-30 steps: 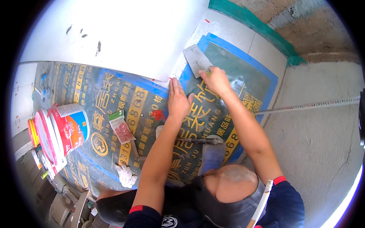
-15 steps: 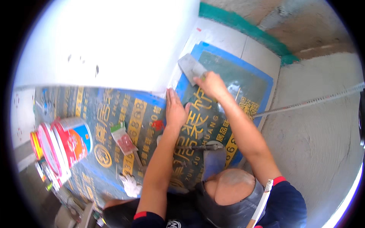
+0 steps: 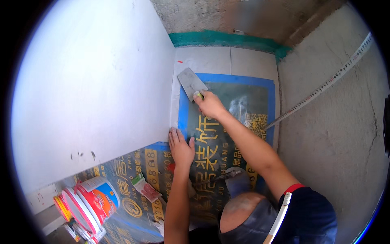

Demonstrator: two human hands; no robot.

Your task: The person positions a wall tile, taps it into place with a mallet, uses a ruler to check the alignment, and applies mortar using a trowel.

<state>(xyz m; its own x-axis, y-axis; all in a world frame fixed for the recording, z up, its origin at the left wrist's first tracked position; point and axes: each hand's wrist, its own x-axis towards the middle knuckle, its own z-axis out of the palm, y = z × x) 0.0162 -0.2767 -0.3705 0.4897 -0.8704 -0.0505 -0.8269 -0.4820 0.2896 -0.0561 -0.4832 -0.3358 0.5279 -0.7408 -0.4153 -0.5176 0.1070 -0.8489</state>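
Note:
My right hand (image 3: 211, 105) grips the handle of a wide putty knife (image 3: 189, 81). Its grey rectangular blade lies over the left end of the blue tape (image 3: 239, 78) and the pale tile strip (image 3: 207, 57), close to the foot of a large white panel (image 3: 101, 81). Nearer to me, my left hand (image 3: 181, 150) rests palm down with its fingers stretched out, the fingertips at the panel's foot. It holds nothing. Under both hands spreads a dark printed floor-protection sheet (image 3: 237, 99), edged with the blue tape.
Red-and-white buckets (image 3: 91, 203) stand at lower left. A small package with a green top (image 3: 147, 188) lies on the sheet, with another flat-bladed tool (image 3: 237, 183) near my knee (image 3: 243, 207). A tape measure strip (image 3: 321, 89) slants across the right, before the rough grey wall (image 3: 345, 134).
My view has swung, so the panel and buckets appear lower. The putty knife has slid farther away along the panel's foot. My left hand stays by the panel's foot.

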